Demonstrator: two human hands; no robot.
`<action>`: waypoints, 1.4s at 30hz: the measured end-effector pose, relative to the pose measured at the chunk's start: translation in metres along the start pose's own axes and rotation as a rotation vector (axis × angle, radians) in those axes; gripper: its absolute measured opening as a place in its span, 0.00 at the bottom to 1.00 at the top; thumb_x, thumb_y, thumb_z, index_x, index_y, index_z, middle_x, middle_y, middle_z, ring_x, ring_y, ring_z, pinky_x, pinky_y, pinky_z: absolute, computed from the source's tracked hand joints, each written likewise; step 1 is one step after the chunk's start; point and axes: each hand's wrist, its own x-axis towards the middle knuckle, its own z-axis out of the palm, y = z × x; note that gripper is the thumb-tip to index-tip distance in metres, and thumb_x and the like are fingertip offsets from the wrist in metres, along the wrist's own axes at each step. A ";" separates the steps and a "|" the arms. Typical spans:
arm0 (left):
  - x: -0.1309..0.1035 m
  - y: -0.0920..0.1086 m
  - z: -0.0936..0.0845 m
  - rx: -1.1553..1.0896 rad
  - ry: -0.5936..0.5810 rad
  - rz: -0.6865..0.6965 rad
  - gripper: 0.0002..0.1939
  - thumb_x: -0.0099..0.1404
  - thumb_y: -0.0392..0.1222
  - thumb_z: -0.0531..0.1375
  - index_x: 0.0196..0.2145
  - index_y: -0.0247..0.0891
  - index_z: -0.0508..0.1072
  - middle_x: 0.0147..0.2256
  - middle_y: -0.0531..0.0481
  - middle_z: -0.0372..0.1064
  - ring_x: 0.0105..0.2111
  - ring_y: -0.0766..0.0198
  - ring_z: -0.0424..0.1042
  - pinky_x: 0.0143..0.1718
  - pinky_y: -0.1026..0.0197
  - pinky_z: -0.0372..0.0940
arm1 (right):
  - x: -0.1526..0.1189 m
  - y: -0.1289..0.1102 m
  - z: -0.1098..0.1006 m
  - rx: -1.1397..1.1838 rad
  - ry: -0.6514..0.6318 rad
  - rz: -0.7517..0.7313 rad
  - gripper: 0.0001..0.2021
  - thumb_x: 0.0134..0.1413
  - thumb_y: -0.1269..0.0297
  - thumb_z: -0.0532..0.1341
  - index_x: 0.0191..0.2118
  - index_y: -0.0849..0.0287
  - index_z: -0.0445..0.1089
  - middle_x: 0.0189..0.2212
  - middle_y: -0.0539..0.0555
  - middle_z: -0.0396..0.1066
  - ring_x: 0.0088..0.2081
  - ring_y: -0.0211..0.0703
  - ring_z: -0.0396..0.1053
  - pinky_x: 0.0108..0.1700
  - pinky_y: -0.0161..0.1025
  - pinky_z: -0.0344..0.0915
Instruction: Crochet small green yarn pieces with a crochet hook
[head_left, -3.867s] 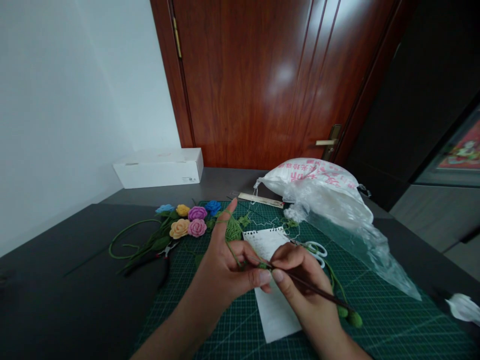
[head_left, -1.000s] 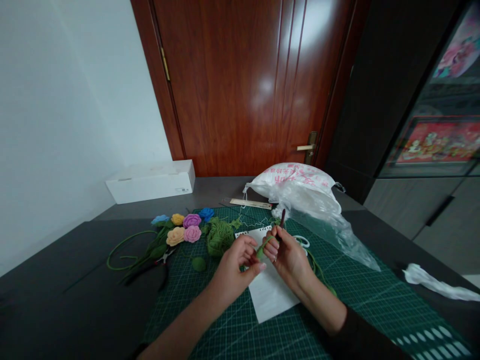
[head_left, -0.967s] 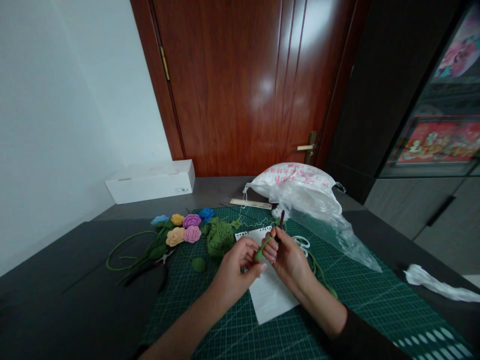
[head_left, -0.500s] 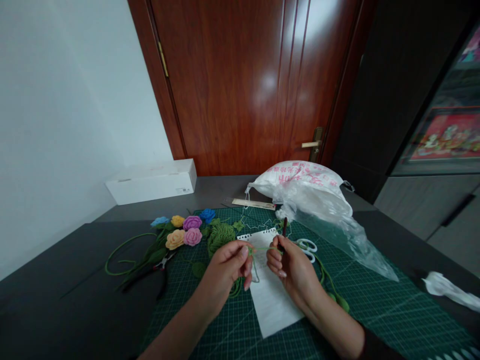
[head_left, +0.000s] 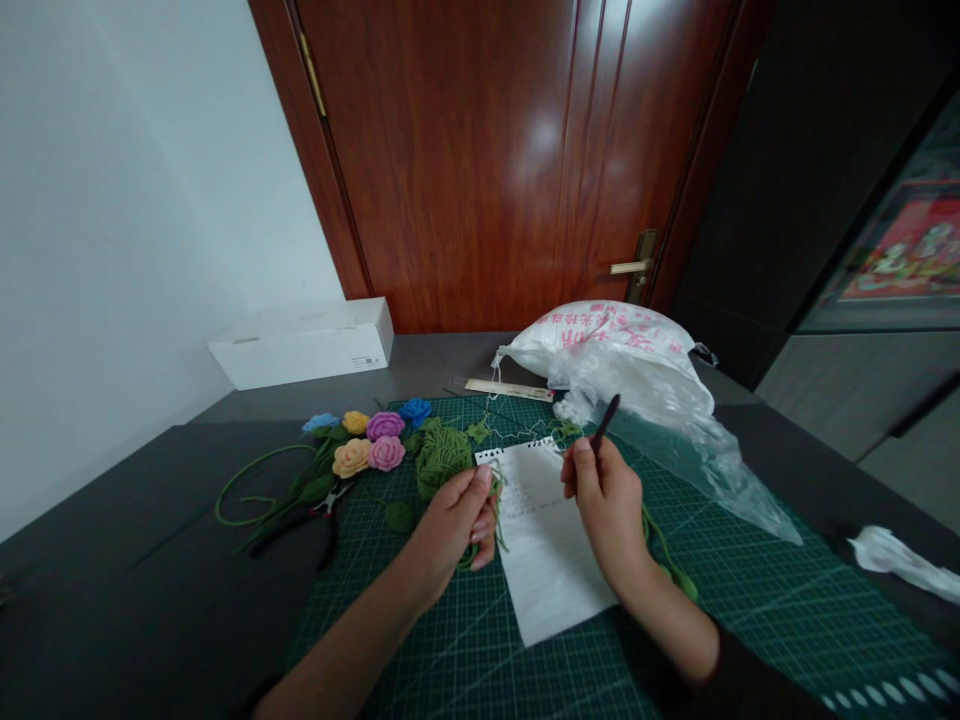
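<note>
My left hand (head_left: 459, 515) pinches green yarn (head_left: 501, 500) between thumb and fingers, with a loose strand dangling beside it. My right hand (head_left: 606, 500) is closed around a crochet hook with a dark handle (head_left: 606, 424), which points up and away; its working tip is hidden by the fingers. A gap separates the two hands, over a handwritten sheet of paper (head_left: 555, 570). Just beyond my left hand lies a ball of green yarn (head_left: 442, 455). Crocheted flowers, among them a pink one (head_left: 386, 453) and a purple one (head_left: 385, 425), rest to its left.
Black-handled pliers (head_left: 324, 510) and green stems lie left on the dark table. A green cutting mat (head_left: 742, 600) spreads beneath the work. Behind it are a ruler (head_left: 510, 389), a white plastic bag (head_left: 622, 345) and a white box (head_left: 304, 345). Crumpled white material (head_left: 896, 560) sits far right.
My right hand has moved right and slightly up with the hook, away from my left hand. The strand stretched between the hands no longer shows, and the white scissors are now hidden.
</note>
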 end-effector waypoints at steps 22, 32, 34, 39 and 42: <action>0.005 0.000 -0.006 0.291 0.079 0.208 0.21 0.64 0.61 0.60 0.27 0.40 0.68 0.16 0.59 0.58 0.13 0.69 0.56 0.14 0.66 0.52 | -0.008 -0.013 0.007 0.086 -0.626 -0.170 0.20 0.67 0.54 0.55 0.60 0.56 0.62 0.52 0.63 0.74 0.46 0.49 0.77 0.32 0.40 0.76; 0.003 0.003 -0.008 0.391 0.089 0.285 0.16 0.67 0.49 0.58 0.23 0.41 0.66 0.16 0.59 0.59 0.13 0.68 0.59 0.16 0.66 0.52 | -0.009 -0.008 0.011 0.171 -0.586 -0.112 0.16 0.60 0.52 0.63 0.26 0.58 0.70 0.18 0.45 0.63 0.22 0.35 0.59 0.25 0.32 0.57; 0.004 0.004 -0.010 0.382 0.090 0.282 0.15 0.68 0.50 0.57 0.25 0.41 0.66 0.16 0.59 0.60 0.12 0.67 0.60 0.15 0.65 0.53 | -0.004 -0.010 0.007 0.179 -0.587 -0.106 0.19 0.60 0.47 0.62 0.27 0.57 0.70 0.19 0.45 0.63 0.21 0.35 0.58 0.24 0.32 0.56; 0.002 0.004 -0.007 0.380 0.113 0.326 0.09 0.66 0.43 0.60 0.28 0.40 0.69 0.18 0.59 0.62 0.13 0.70 0.59 0.16 0.67 0.53 | -0.012 -0.015 0.016 0.200 -0.667 -0.091 0.23 0.60 0.41 0.56 0.42 0.57 0.71 0.34 0.55 0.75 0.27 0.41 0.70 0.23 0.34 0.64; 0.000 0.005 -0.004 0.379 0.094 0.325 0.05 0.65 0.39 0.59 0.31 0.39 0.73 0.19 0.59 0.64 0.13 0.72 0.59 0.15 0.68 0.52 | -0.018 -0.014 0.019 0.132 -0.674 -0.121 0.18 0.63 0.48 0.57 0.38 0.58 0.71 0.24 0.50 0.72 0.21 0.38 0.66 0.22 0.33 0.60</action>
